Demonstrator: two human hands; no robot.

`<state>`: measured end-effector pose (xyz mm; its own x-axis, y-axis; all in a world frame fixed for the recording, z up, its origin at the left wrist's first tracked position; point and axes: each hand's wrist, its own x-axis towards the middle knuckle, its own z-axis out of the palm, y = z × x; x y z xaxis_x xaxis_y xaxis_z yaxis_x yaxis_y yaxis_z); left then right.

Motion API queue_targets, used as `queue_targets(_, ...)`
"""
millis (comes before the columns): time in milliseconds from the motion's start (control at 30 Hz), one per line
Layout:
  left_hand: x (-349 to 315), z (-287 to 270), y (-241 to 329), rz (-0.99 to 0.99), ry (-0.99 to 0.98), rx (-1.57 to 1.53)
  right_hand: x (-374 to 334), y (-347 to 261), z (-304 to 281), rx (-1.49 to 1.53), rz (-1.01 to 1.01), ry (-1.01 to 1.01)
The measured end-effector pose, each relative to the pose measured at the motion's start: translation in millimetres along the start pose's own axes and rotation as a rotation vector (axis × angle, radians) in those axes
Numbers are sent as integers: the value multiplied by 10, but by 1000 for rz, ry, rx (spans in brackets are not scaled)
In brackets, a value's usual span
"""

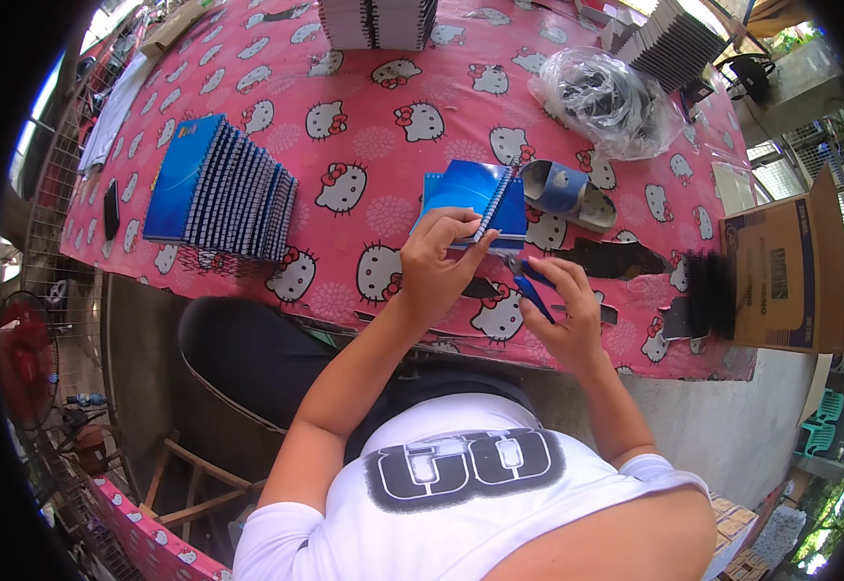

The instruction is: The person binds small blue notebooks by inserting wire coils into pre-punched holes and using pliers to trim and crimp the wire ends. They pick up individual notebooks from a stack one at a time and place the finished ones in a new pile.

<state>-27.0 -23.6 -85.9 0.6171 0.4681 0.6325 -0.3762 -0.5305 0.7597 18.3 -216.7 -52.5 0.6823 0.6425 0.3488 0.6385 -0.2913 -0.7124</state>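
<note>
A small blue spiral notebook [469, 184] is tilted over another blue notebook [513, 215] on the pink table. My left hand [440, 254] pinches the lower end of its wire spine. In my right hand [571, 308] are pliers with blue handles [534, 294], their metal jaws right beside that spine end. Whether the jaws touch the wire I cannot make out. Just right of the notebooks lies a slide sandal [568, 194] with a blue-grey strap.
A stack of blue spiral notebooks [219, 189] stands at the left; more stacks [376, 24] are at the far edge. A clear plastic bag [612, 105] holding dark coils lies far right. An open cardboard box [780, 271] and black coils [708, 295] are at the right. The pink tablecloth [374, 126] is torn near the front.
</note>
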Motion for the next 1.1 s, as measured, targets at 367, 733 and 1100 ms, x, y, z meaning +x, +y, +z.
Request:
queue_targets(367, 48, -16, -54, 39, 1, -23, 124, -110, 146, -20, -3, 70)
queue_targets(733, 89, -85, -46, 142, -23, 50, 160, -180, 214, 83, 70, 54)
queue_targets(1100, 362, -373, -9, 316, 64, 9, 134, 45, 203, 893, 539, -247)
